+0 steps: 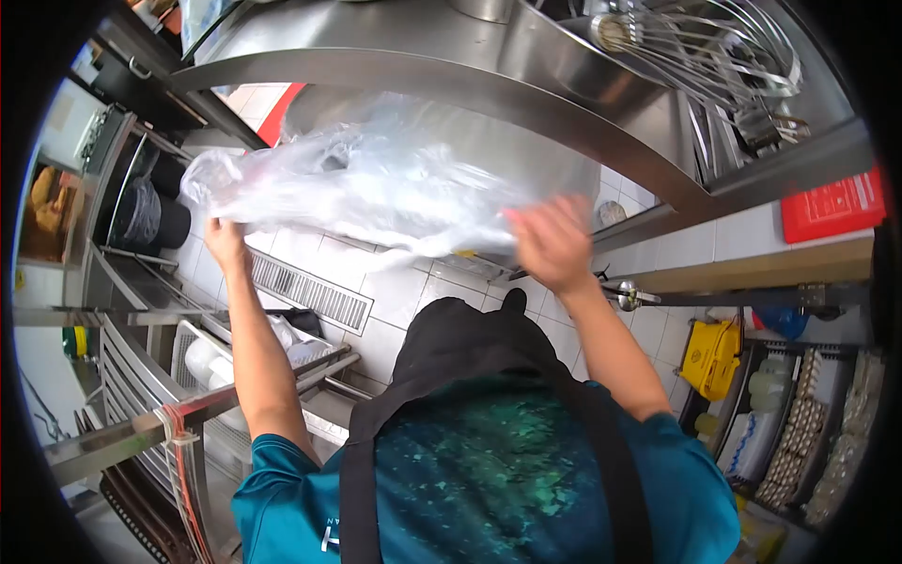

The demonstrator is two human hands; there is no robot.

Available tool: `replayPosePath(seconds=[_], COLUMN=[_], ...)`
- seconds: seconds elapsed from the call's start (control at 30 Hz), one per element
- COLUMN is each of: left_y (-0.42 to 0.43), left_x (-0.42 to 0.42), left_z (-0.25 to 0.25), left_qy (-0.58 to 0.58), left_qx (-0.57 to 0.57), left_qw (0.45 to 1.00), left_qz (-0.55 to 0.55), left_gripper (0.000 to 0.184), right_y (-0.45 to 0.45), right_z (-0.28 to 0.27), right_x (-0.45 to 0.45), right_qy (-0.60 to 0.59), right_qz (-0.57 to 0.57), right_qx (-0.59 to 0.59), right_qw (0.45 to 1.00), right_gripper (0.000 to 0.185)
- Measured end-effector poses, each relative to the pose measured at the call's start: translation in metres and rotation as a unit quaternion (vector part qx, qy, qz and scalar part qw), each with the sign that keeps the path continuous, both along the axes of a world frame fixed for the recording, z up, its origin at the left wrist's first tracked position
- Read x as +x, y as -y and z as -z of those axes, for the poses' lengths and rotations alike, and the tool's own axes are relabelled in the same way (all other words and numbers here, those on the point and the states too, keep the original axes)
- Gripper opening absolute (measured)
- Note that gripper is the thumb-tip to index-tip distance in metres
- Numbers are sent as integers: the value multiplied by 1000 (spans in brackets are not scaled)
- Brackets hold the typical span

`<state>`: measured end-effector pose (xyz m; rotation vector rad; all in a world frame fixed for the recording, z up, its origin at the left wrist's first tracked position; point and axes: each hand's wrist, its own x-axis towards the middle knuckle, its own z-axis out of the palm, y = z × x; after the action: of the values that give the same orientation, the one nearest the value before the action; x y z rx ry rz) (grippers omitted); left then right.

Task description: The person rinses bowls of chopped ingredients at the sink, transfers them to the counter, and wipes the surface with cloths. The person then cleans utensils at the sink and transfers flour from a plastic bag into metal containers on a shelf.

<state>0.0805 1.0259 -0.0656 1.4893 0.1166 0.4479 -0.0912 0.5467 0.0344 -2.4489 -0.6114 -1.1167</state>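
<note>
A large, crumpled sheet or bag of clear plastic [348, 188] stretches between my two hands, spread in front of a steel surface under the upper shelf. At its lower left edge, my left hand [226, 244] pinches the plastic between thumb and fingers. My right hand [554, 246] is closed in a fist at the plastic's right end, slightly smeared by motion. Whether the plastic is a bag or a flat sheet I cannot tell.
A steel shelf [451, 80] crosses above the plastic, bearing a metal bowl [587, 61] and whisks [723, 47]. To the left stand a metal rack [141, 362] and black bins [150, 216]. A red box [832, 207] sits right. A drain grate [310, 293] lies in the tiled floor.
</note>
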Motion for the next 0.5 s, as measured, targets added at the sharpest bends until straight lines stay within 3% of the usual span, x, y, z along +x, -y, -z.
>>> replayPosePath(seconds=[0.07,0.1,0.13,0.17,0.2,0.23,0.27,0.33,0.37,0.4,0.43,0.47,0.5], left_y=[-27,-16,-3,-66,-25,10,19,75,104,112,146,179,194], left_x=[-18,-39,-58,-52,-82,-111,-134,-160,-169,-163,-155,-155,-145], left_z=[21,3,-16,47,-24,-64,-93,-170,-190,-170,-139,-130,-89], left_qy=[-87,-188,-287,-286,-340,-332,-229,-205,-206,14,86,16,32], left_qx=[92,222,344,507,593,655,608,498,366,382,239,276,348], left_qw=[992,955,890,793,700,676,760,843,896,856,822,765,770], left_qz=[10,49,89,180,208,59,5,15,146,348,510,582,534], left_gripper=[34,39,46,62,69,72,65,29,19,13,14,17,19], right_y=[39,49,68,78,70,57,40,4,-7,-18,-30,-40,-47], right_z=[8,12,31,46,38,16,-8,-29,-28,-20,-5,14,27], right_x=[-53,-75,-103,-124,-125,-122,-122,-101,-86,-69,-53,-35,-19], right_qy=[-47,-142,-258,-369,-369,-340,-315,-295,-277,-338,-396,-369,-342], right_qz=[36,101,161,220,215,184,157,34,-52,-72,-93,-97,-105], right_qx=[-12,-77,-85,-92,-94,-49,-2,15,24,-12,-46,-68,-92], right_qw=[998,982,949,898,899,921,936,955,959,938,912,922,929], right_gripper=[6,8,6,5,5,8,11,14,17,22,29,37,45])
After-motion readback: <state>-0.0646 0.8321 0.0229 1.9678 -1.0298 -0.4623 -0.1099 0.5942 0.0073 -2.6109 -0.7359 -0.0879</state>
